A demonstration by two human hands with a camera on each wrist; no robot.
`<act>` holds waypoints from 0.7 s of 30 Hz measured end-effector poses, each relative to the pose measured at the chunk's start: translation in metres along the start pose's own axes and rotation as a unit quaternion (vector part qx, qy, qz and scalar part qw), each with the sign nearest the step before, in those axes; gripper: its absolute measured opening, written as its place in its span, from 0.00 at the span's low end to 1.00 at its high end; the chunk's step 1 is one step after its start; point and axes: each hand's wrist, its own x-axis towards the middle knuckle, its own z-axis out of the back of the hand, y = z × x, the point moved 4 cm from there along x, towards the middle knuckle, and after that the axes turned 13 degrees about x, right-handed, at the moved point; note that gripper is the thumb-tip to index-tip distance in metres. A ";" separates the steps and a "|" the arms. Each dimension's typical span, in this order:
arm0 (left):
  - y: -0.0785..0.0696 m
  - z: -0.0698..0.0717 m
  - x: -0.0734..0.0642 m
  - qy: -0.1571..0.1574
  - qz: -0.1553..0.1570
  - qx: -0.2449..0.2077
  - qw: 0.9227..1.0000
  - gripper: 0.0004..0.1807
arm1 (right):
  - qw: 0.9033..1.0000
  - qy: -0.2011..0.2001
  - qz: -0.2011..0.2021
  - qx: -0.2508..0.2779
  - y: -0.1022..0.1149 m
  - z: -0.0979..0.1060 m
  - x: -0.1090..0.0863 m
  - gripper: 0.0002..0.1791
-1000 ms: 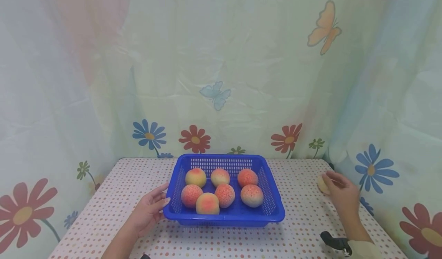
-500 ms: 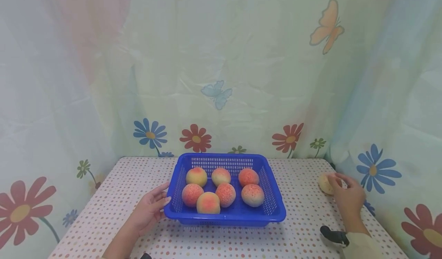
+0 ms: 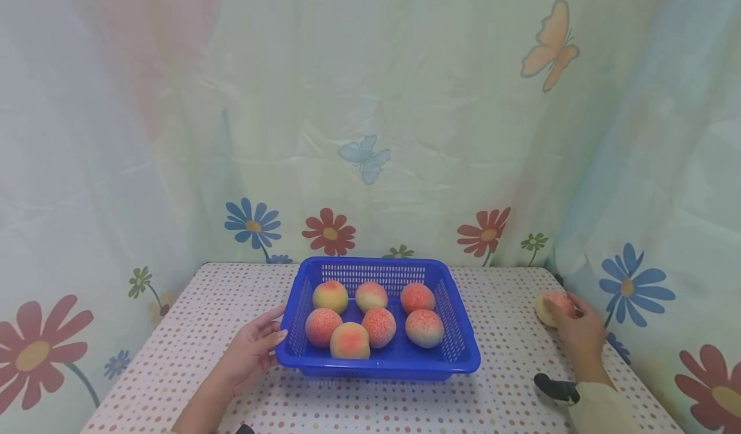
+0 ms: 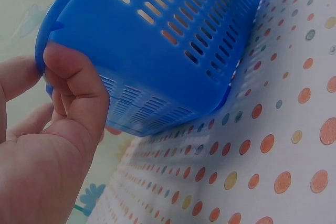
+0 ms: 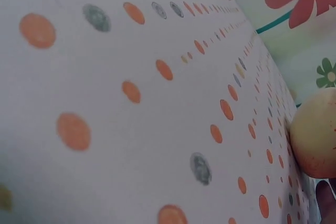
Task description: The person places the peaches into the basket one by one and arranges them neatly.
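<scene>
In the head view a blue plastic basket (image 3: 376,364) stands mid-table with several peaches (image 3: 350,341) in it, mottled red and yellow. My left hand (image 3: 249,350) pinches the basket's left rim; the left wrist view has the thumb and fingers around the rim's edge (image 4: 47,30). Over at the table's right side, my right hand (image 3: 585,332) holds a single pale yellow and pink peach (image 3: 546,312) by its right side, thumb in front. Only part of that peach (image 5: 315,135) and a dark bit of finger enter the right wrist view.
A white dotted cloth (image 3: 498,357) covers the table. Behind and at both sides hangs a pale curtain (image 3: 428,99) with printed flowers and butterflies. A black strap end (image 3: 556,388) sticks out from the right wrist.
My right hand has shifted slightly right and then back against the lone peach, which now shows more of its pink side. The left hand stays on the basket rim.
</scene>
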 end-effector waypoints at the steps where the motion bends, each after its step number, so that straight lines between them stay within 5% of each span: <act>1: 0.000 0.000 0.000 0.001 0.000 0.000 1.000 0.42 | 1.000 0.001 -0.001 -0.001 -0.001 0.000 0.001 0.45; 21: 0.000 0.000 0.000 -0.003 -0.001 0.000 1.000 0.42 | 0.998 0.021 -0.037 0.037 -0.002 -0.002 0.000 0.50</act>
